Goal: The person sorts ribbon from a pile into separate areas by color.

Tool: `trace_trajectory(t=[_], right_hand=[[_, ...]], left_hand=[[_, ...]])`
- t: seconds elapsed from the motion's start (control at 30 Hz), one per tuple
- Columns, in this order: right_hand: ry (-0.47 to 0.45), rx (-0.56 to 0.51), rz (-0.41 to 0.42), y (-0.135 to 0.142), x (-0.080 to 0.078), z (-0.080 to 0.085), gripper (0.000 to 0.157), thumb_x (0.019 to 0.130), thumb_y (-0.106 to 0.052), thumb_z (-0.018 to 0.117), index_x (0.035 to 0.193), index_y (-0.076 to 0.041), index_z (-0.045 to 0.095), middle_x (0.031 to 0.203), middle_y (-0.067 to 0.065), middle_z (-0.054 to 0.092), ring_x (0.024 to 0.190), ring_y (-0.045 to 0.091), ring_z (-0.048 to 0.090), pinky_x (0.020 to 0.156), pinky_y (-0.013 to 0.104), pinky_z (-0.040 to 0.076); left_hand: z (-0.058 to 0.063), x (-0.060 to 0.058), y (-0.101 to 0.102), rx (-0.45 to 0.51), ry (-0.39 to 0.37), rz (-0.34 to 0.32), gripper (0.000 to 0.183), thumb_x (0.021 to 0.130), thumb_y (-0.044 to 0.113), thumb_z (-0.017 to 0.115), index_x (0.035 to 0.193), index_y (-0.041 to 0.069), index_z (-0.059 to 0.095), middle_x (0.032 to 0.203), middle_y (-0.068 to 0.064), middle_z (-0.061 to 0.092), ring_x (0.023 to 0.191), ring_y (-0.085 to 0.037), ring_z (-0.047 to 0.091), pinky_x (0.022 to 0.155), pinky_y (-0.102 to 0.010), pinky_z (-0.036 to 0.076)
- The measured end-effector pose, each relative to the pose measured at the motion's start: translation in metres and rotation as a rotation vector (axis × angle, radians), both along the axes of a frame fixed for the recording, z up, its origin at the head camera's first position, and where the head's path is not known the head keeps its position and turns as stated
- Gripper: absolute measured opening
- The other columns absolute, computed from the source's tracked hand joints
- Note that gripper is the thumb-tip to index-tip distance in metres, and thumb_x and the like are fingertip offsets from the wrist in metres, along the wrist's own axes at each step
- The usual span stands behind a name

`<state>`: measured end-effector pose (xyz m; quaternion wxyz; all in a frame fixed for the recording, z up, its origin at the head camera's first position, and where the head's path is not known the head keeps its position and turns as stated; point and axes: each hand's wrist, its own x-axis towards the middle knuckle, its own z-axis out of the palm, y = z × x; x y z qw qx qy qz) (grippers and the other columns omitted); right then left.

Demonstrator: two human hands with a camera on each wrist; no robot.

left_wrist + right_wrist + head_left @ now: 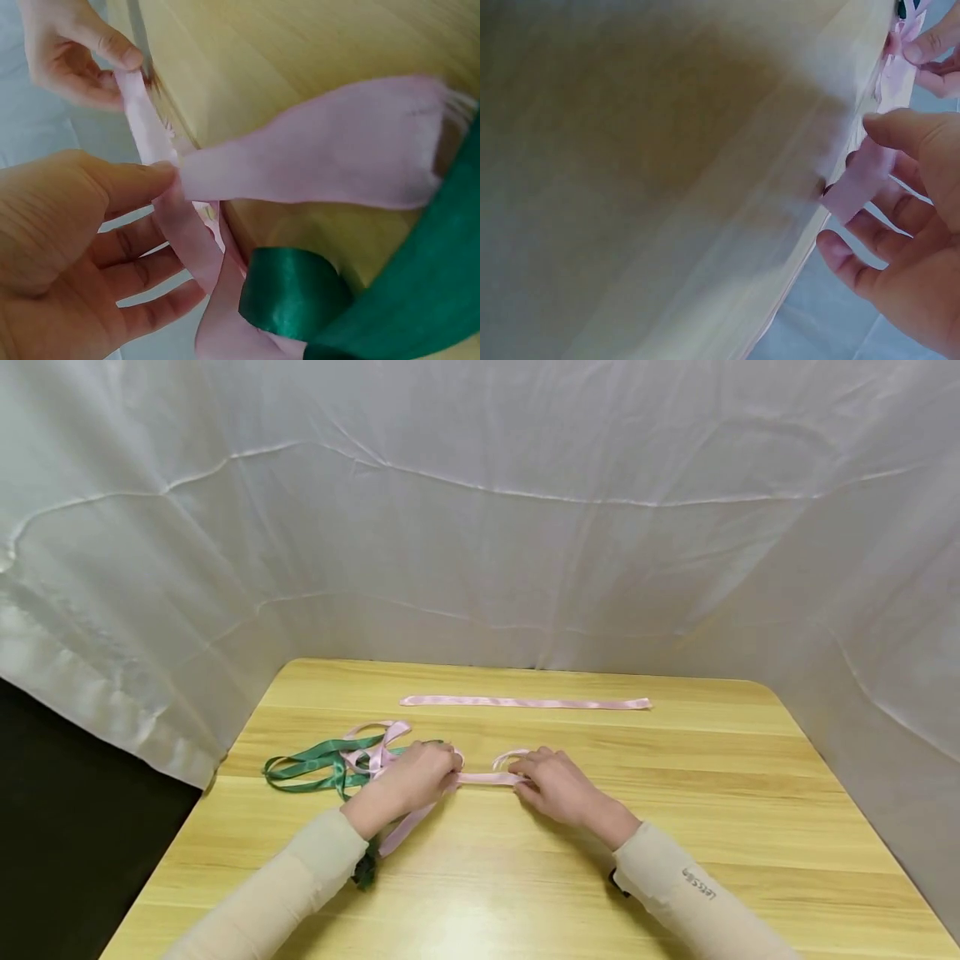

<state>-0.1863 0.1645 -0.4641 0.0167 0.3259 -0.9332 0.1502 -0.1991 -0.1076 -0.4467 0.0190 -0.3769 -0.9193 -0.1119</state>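
A short stretch of pink satin ribbon [487, 778] runs nearly straight between the two hands, low over the table. My left hand [423, 772] pinches it at one side, thumb on top. In the left wrist view a wide pink ribbon end [322, 146] with a frayed edge crosses at the thumb tip, and more pink hangs below the fingers. My right hand [558, 787] pinches the other side; a cut pink end [855, 187] sticks out past its thumb in the right wrist view. Green ribbon [296, 292] curls close to the left hand, tangled with pink loops.
Loops of green ribbon [326, 746] and pink ribbon [378, 756] lie in a heap on the table's left side. Another pink strip [525, 702] lies flat near the back edge of the wooden table [675, 735]. Pale curtains [487, 552] hang behind and beside it.
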Motion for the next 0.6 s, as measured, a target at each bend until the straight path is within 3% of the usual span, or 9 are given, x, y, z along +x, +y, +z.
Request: trace_trajectory(t=[0.07,0.23,0.43,0.6], right_hand=[[0.006,-0.012,-0.001,0.000,0.000,0.001,0.017,0.102,-0.018,0.069,0.115,-0.009,0.077,0.105,0.004,0.076,0.096,0.021,0.064,0.087,0.054,0.053],[-0.022,-0.099,-0.014,0.001,-0.003,0.006,0.015,0.103,-0.016,0.068,0.109,-0.007,0.078,0.096,0.001,0.074,0.089,0.015,0.067,0.082,0.042,0.055],[-0.142,-0.299,-0.078,0.010,-0.009,0.021,0.018,0.105,-0.014,0.065,0.109,-0.002,0.078,0.099,0.007,0.076,0.084,0.011,0.063,0.076,0.029,0.055],[-0.152,-0.409,-0.172,0.019,-0.014,0.033,0.020,0.106,-0.020,0.064,0.109,-0.006,0.079,0.102,0.008,0.078,0.084,0.011,0.064,0.076,0.031,0.054]], left_hand=[[0.000,0.000,-0.002,0.030,-0.007,-0.001,0.007,0.100,0.006,0.070,0.095,0.009,0.074,0.089,-0.004,0.072,0.075,-0.016,0.066,0.072,-0.036,0.056],[0.006,-0.001,-0.010,0.100,-0.044,0.033,0.007,0.101,0.005,0.068,0.097,0.005,0.074,0.083,-0.004,0.070,0.065,-0.010,0.055,0.062,-0.022,0.046],[0.016,-0.005,-0.021,0.156,-0.060,0.057,0.020,0.105,0.012,0.066,0.087,0.005,0.071,0.066,0.004,0.054,0.055,-0.005,0.037,0.055,-0.020,0.034],[0.024,-0.010,-0.033,0.205,-0.152,0.051,0.023,0.108,0.016,0.060,0.091,0.005,0.070,0.071,0.002,0.058,0.058,-0.005,0.043,0.059,-0.021,0.041]])
